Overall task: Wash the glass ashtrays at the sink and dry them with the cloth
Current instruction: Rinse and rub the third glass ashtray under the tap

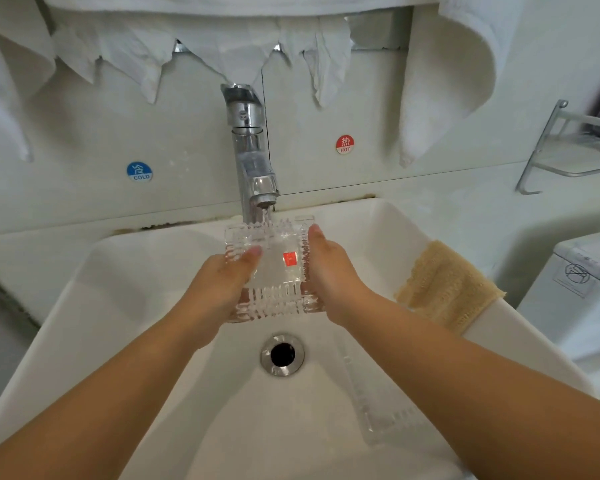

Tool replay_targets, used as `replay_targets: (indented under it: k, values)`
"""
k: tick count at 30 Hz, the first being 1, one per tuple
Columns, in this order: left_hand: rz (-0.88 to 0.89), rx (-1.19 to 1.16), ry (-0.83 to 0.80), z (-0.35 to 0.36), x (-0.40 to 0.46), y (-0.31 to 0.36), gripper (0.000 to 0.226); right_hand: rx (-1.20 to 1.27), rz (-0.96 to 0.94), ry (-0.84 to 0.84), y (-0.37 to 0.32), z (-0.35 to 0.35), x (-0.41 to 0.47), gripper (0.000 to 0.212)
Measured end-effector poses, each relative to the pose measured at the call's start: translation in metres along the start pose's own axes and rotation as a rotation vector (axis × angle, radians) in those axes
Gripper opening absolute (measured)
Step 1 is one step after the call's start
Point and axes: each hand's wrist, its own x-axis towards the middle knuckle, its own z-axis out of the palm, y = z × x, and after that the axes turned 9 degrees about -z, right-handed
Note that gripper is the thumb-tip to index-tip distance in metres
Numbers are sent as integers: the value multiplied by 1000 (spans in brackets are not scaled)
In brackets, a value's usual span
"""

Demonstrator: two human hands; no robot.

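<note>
Water is running from the faucet (253,147) and I've got the square glass ashtray (274,268) right under the spout, held above the sink (125,306) basin. The stream lands on the ashtray's far edge. My left hand (219,282) grips the ashtray's left side, thumb lying across the top face and pointing toward the faucet, the other fingers tucked beneath the glass where I can't see them. My right hand (329,271) clamps the right side, thumb stretched along the ribbed rim toward the faucet, the rest of the fingers hidden under the glass too. So the ashtray sits squarely between my two hands, both wrapped on it, tilted a little toward me. A small red sticker (290,259) shows through the glass, closer to my right hand. Straight below the ashtray, on my side of the faucet, is the open drain (282,355). A second glass ashtray (381,407) leans against the basin's right inner wall, nearer me than the drain. The tan cloth (447,289) is draped over the sink's right rim, to the faucet's right. White towels (444,81) hang above the faucet.
</note>
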Motion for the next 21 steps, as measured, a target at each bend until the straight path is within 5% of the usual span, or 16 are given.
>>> replay_targets:
  k: [3, 8, 13, 21]
  values:
    - [19, -16, 42, 4, -4, -1, 31, -36, -82, -55, -2, 1, -2, 59]
    - [-297, -176, 248, -7, 2, 2, 75, -25, -110, -248, -2, 5, -15, 38]
    - [-281, -168, 267, -15, 5, 3, 72, -28, -151, -230, -1, 13, -11, 37]
    - [-151, -16, 318, -11, 4, 5, 79, -167, 43, -122, -13, 19, 0, 77]
